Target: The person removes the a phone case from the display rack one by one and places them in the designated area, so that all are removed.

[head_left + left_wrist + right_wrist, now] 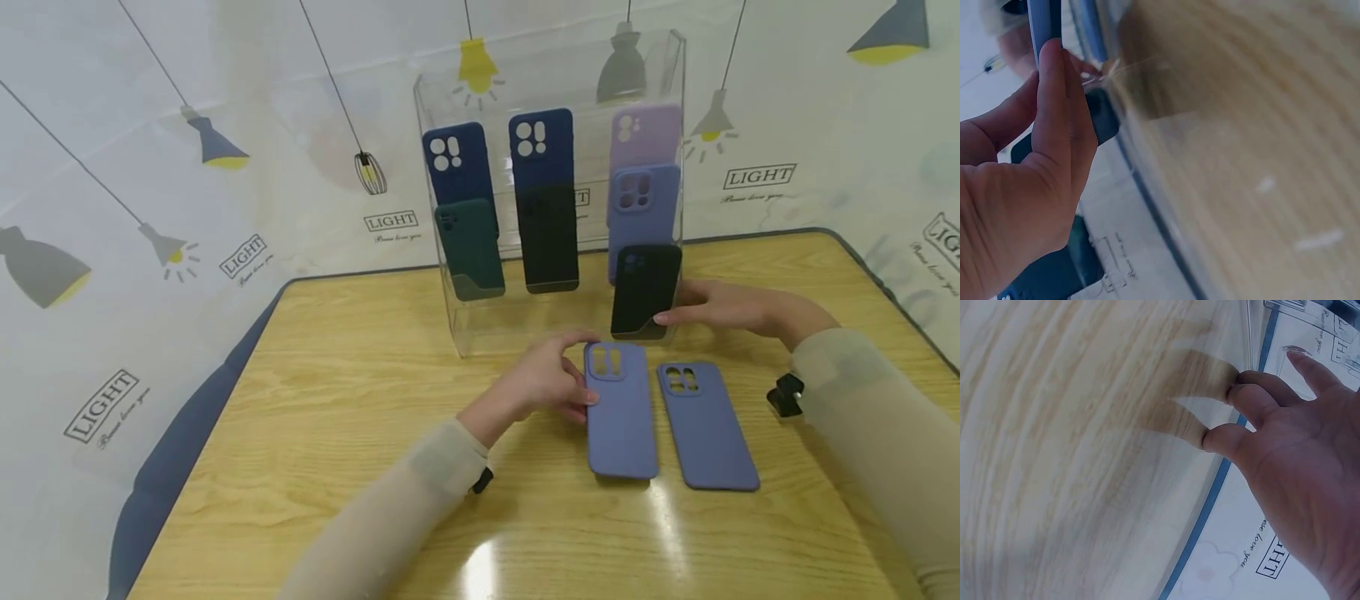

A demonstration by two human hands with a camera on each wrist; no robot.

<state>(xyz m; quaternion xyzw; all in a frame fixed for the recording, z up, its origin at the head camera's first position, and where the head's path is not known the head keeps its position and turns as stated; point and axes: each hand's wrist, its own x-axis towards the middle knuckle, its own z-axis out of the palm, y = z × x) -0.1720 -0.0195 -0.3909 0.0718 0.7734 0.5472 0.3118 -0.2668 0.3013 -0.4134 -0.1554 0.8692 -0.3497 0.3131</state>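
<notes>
My left hand pinches the left edge of a lavender-blue phone case with cut-out camera holes. The left wrist view shows that case edge-on between thumb and fingers. Beside it, a second lavender-blue phone case lies on the table. My right hand is at the lower right side of a clear tiered display stand, close to a dark phone case in the front tier. The right wrist view shows this hand with its fingers spread; their exact contact is unclear.
On the stand are navy cases, a green case, a blue case and a pink-purple case. The stand is on a wooden table before a lamp-printed backdrop.
</notes>
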